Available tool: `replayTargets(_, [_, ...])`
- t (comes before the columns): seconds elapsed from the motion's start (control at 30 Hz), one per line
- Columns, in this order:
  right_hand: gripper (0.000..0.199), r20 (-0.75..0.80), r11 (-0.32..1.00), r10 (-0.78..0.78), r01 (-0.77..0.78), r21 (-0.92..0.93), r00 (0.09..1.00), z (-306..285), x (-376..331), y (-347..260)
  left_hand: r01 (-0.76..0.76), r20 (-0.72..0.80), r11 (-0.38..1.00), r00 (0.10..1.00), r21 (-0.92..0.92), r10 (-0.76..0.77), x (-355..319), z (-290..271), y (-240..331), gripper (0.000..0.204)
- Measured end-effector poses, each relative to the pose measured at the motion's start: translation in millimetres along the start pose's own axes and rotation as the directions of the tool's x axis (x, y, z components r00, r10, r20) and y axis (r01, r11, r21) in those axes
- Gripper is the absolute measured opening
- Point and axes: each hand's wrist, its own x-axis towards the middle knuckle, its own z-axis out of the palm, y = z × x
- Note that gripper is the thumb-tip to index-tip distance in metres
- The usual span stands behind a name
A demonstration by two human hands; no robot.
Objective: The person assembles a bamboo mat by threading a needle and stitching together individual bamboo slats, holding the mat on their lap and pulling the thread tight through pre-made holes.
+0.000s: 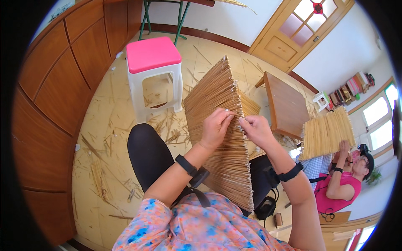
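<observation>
A panel of brown straw stalks (213,154), bound with white thread along its right edge, stands tilted across my lap. My left hand (217,127) is closed in a pinch at the stalks close to that edge; whatever is between the fingertips is too small to make out. On the edge's other side, my right hand (256,130) has its thumb and curled fingers gripping the bound border. The two hands are a short way apart. Dark bands sit round both wrists.
A white stool with a pink seat (154,54) stands ahead on the left. Beyond the panel is a low wooden table (287,102). At right, another person in pink (337,190) holds a paler straw panel (328,133). Straw scraps (100,180) litter the floor beside wooden cabinets (54,104).
</observation>
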Motion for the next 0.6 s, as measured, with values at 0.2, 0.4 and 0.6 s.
replayTargets(0.2, [0.041, 0.040, 0.994, 0.065, -0.068, 0.083, 0.997, -6.3, 0.8, 11.1, -0.002, 0.035, 0.998, 0.999, -0.063, 0.004, 1.6, 1.7, -3.6, 0.008])
replayTargets(0.4, [0.040, 0.046, 0.985, 0.086, -0.092, 0.149, 0.995, -6.5, -0.8, 23.3, 0.014, 0.038, 0.993, 0.999, -0.116, -0.009, 1.2, -4.6, 1.3, 0.009])
replayTargets(0.6, [0.040, 0.058, 0.984, 0.053, -0.062, 0.168, 0.997, -6.9, -5.2, 23.5, -0.043, -0.001, 0.999, 0.999, -0.034, 0.042, -2.6, -5.3, 4.3, 0.013])
